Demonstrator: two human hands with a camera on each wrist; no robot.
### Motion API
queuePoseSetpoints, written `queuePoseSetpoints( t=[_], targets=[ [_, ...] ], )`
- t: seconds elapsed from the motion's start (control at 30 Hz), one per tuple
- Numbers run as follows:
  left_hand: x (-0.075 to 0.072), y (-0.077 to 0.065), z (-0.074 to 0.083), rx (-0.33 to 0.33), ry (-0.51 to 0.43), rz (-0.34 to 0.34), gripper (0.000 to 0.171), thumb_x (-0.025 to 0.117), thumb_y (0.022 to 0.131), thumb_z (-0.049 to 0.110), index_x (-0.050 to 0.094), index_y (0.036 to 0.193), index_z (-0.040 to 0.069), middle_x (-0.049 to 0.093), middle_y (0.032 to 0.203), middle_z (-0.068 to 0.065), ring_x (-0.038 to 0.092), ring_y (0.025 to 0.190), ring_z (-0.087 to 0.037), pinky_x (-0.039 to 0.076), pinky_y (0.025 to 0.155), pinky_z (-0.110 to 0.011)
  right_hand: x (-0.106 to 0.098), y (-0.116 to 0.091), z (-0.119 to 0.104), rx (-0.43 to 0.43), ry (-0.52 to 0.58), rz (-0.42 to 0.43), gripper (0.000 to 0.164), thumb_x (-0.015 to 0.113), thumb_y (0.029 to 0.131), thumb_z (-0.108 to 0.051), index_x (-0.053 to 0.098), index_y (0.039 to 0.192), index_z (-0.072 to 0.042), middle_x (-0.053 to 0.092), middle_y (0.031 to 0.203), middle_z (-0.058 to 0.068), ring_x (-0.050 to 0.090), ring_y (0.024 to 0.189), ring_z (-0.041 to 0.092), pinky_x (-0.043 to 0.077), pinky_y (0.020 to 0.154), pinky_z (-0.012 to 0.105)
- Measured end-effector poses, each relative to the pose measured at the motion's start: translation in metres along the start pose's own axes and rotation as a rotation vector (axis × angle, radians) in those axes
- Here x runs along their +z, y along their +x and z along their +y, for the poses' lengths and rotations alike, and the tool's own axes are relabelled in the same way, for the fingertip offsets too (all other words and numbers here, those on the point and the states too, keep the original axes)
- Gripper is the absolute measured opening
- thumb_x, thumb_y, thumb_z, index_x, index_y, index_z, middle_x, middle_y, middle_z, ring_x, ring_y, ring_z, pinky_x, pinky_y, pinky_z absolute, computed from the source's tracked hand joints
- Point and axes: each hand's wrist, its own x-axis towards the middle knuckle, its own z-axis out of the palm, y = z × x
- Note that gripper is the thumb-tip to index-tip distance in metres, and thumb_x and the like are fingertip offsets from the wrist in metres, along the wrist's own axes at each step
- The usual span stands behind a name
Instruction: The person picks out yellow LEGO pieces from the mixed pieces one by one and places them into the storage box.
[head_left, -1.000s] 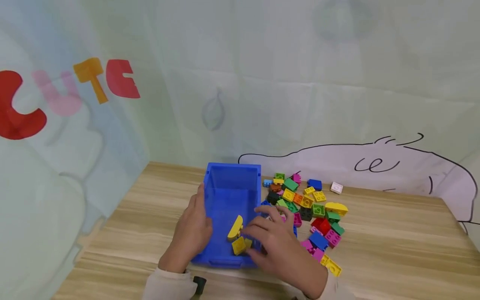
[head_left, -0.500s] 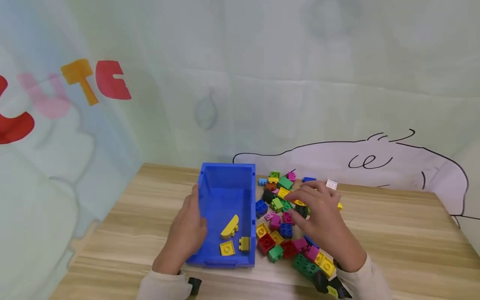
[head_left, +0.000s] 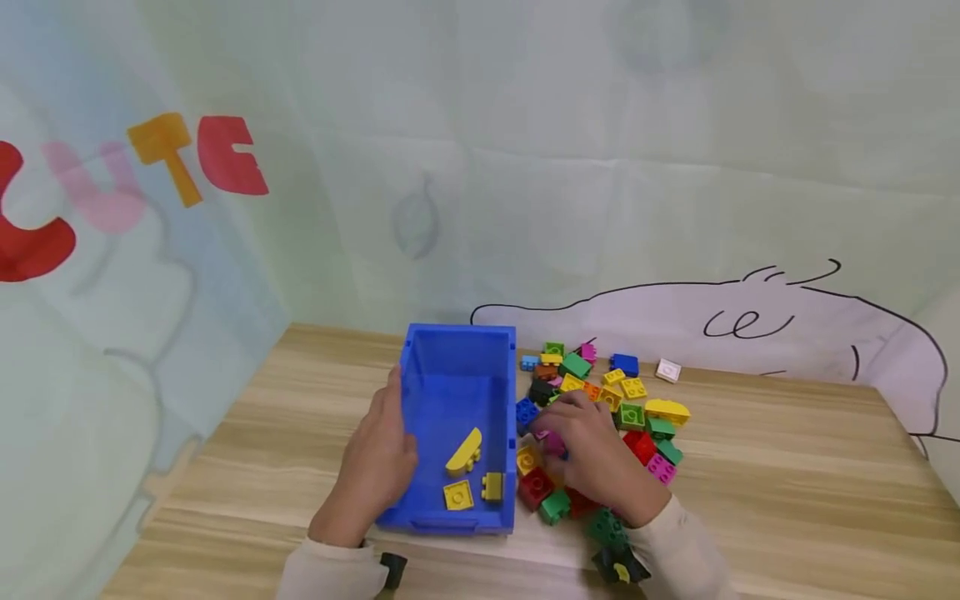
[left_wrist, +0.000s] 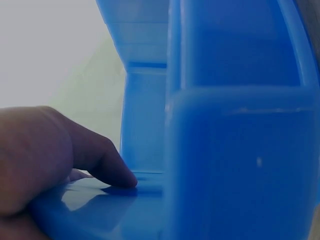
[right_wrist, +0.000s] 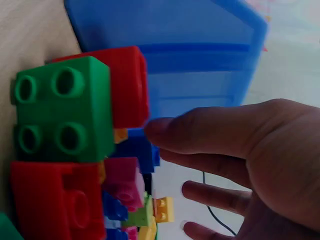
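My left hand grips the left wall of a blue plastic bin; its thumb lies over the rim in the left wrist view. Inside the bin are a curved yellow brick, a square yellow brick and another yellow brick. My right hand is over the pile of toy bricks to the bin's right, near a magenta brick. In the right wrist view its thumb and fingers are apart with nothing between them, beside a red brick and a green brick.
Loose bricks of several colours spread right of the bin on the wooden table. A white brick and a long yellow brick lie at the pile's outer side. A printed cloth hangs behind the table.
My right hand has left the bin, where a yellow brick now lies at its right wall, swung right over the pile, then come back left and lower among the bricks. The left hand stays on the bin.
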Motion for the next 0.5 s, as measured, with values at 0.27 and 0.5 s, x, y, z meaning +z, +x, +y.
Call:
queuePoseSetpoints(
  t=[0.27, 0.5],
  targets=[
    [0.000, -0.001, 0.003, -0.015, 0.004, -0.005, 0.083, 0.056, 0.093, -0.005, 0.005, 0.158, 0.002, 0.036, 0.151, -0.027, 0.055, 0.122, -0.046, 0.050, 0.096, -0.063, 0.014, 0.002, -0.003, 0.012, -0.028, -0.096, 0.034, 0.087, 0.073, -0.008, 0.079, 0.106, -0.012, 0.075, 0.110, 0.000, 0.051, 0.111, 0.023, 0.039, 0.090, 0.054],
    [-0.001, -0.001, 0.003, -0.006, 0.010, 0.003, 0.082, 0.056, 0.093, -0.005, 0.006, 0.158, 0.001, 0.035, 0.152, -0.029, 0.054, 0.123, -0.048, 0.049, 0.096, -0.065, 0.021, 0.004, -0.005, 0.013, -0.066, -0.075, 0.028, 0.088, 0.072, -0.010, 0.080, 0.098, -0.013, 0.076, 0.104, 0.000, 0.052, 0.106, 0.022, 0.036, 0.086, 0.052]
  ],
)
